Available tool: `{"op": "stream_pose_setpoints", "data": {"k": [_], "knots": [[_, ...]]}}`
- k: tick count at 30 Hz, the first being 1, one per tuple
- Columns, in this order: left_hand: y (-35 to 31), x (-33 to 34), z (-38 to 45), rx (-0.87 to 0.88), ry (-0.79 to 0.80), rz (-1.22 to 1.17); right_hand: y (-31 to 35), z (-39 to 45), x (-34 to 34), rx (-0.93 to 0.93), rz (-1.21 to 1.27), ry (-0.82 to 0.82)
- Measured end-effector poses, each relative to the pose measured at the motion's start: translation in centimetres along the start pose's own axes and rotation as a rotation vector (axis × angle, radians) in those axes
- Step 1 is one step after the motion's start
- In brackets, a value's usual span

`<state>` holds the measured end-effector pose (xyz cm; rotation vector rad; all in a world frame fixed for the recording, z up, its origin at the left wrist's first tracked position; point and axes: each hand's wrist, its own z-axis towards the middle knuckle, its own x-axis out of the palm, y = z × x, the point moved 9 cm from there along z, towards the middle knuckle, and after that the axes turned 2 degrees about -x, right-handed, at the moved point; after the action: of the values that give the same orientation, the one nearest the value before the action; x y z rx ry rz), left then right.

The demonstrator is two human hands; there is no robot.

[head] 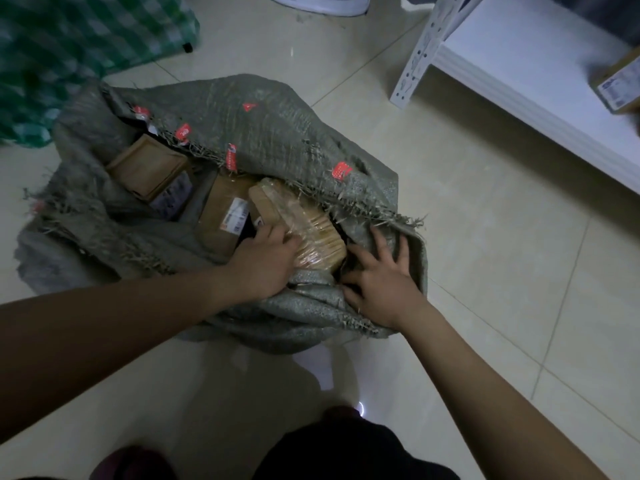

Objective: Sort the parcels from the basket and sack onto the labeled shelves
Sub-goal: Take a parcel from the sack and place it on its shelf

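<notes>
The grey woven sack (263,133) lay open on the tiled floor. Inside its mouth, the left hand (266,261) grasped a tape-wrapped parcel (304,223). Just right of that parcel, the right hand (381,282) rested on the sack's rim, fingers spread, holding nothing. 2 more cardboard parcels (149,168) lay deeper in the sack.

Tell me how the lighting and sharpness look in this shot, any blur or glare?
Head view: dim overall, corners darker still; the sack and both hands, left and right, are fairly sharp; the checked bag top left and the box on the shelf are smeared; a small bright glare spot sits on the floor tiles near the bottom; wide-angle bending at the edges.
</notes>
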<state>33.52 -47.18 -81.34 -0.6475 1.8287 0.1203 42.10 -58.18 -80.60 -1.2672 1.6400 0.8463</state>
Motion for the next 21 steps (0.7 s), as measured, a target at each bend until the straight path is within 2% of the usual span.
{"op": "stream_pose_setpoints", "data": {"k": [3,6,8,10,13,14,15,16,19,20,21], "knots": [[0.0,1.7,0.1,-0.020,0.175,0.026,1.2,-0.2,-0.3,-0.054,-0.017,-0.174],[0.5,2.8,0.3,-0.050,0.282,0.071,1.7,-0.2,0.5,-0.090,0.082,-0.150],[1.0,2.7,0.7,-0.064,0.302,0.059,1.7,-0.8,1.4,-0.137,0.048,-0.123],[1.6,1.9,1.2,-0.090,0.286,0.014,1.2,-1.1,2.0,-0.159,-0.074,-0.066],[1.9,1.2,1.7,-0.115,0.223,-0.013,-0.5,-1.3,4.8,-0.060,-0.161,0.280],[2.0,1.2,1.9,-0.121,0.197,-0.008,-0.8,-1.4,4.6,-0.032,-0.138,0.320],[1.9,1.1,2.0,-0.120,0.164,0.012,-0.9,-1.1,3.3,-0.017,-0.084,0.248],[1.8,0.9,2.1,-0.111,0.125,0.049,-0.7,-0.8,1.3,-0.012,-0.051,0.103],[1.2,-0.4,2.2,-0.084,0.023,0.094,-0.5,-0.1,-4.4,0.062,-0.153,-0.436],[1.2,-0.9,2.3,-0.095,0.006,0.076,-0.4,0.2,-5.4,0.099,-0.209,-0.536],[1.4,-1.3,2.3,-0.118,0.001,0.058,-0.6,0.8,-5.9,0.148,-0.245,-0.556]]}}
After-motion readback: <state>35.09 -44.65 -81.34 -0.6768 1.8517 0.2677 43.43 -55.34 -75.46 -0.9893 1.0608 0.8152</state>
